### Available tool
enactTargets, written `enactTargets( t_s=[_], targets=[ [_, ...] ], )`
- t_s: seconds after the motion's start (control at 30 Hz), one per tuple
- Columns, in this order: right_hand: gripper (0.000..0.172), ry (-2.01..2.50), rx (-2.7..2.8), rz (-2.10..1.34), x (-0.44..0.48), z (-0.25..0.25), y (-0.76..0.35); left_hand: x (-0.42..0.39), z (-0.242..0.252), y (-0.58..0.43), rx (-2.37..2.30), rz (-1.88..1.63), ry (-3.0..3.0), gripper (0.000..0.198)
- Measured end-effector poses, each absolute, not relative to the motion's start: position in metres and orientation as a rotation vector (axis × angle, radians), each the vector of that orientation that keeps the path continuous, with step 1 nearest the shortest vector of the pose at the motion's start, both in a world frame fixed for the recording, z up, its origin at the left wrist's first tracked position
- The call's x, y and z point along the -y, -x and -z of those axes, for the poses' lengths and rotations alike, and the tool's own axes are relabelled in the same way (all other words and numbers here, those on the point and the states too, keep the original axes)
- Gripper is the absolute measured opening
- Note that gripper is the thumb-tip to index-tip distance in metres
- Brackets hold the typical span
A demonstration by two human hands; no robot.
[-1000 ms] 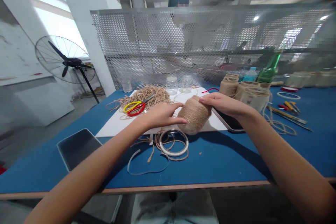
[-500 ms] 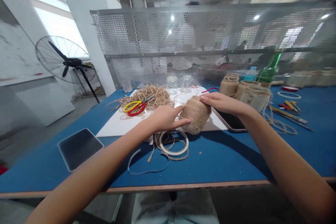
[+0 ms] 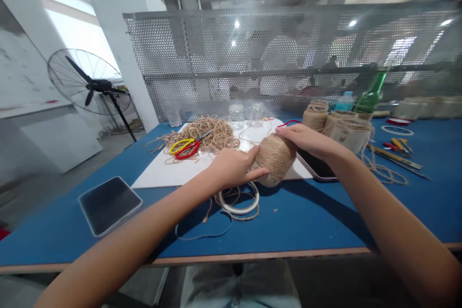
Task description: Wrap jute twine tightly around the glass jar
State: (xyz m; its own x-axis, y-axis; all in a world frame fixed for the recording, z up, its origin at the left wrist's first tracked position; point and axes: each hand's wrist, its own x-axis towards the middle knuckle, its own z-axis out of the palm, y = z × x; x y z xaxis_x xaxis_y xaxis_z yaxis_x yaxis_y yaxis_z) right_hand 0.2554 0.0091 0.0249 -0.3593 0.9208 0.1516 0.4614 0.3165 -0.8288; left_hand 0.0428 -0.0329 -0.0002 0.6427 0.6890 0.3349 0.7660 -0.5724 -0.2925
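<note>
A jar wrapped in jute twine (image 3: 276,160) is tilted between my two hands above the front edge of the white board. My left hand (image 3: 236,166) grips its left side, thumb and a finger pressed on the twine. On the jar's upper right end, my right hand (image 3: 305,138) is closed with the fingertips over the rim. Just below lie a roll of white double-sided tape (image 3: 241,211) and loose lengths of twine (image 3: 249,218). A thin clear strip (image 3: 204,237) curls beside the tape.
Scissors with yellow and red handles (image 3: 187,148) rest on a heap of twine (image 3: 212,132). Glass jars (image 3: 236,116) stand behind. Wrapped jars (image 3: 348,134), a green bottle (image 3: 373,91) and tools (image 3: 397,156) are at right. A tablet-like dark device (image 3: 110,206) lies at left.
Both hands have shifted the wrapped jar a little to the right, and it has turned slightly. My left hand has moved right with it. Objects on the table stay put.
</note>
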Motion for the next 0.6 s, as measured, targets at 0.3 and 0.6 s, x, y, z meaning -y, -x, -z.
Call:
enactTargets(
  t_s=[0.3, 0.6],
  targets=[
    [0.039, 1.183, 2.066, -0.875, -0.006, -0.026, -0.255, 0.034, 0.0, -0.042, 1.154, 0.275, 2.429, 0.067],
    [0.034, 1.131, 2.108, -0.886, -0.007, -0.026, -0.258, 0.015, -0.003, -0.023, 1.129, 0.226, 2.614, 0.06]
  ],
)
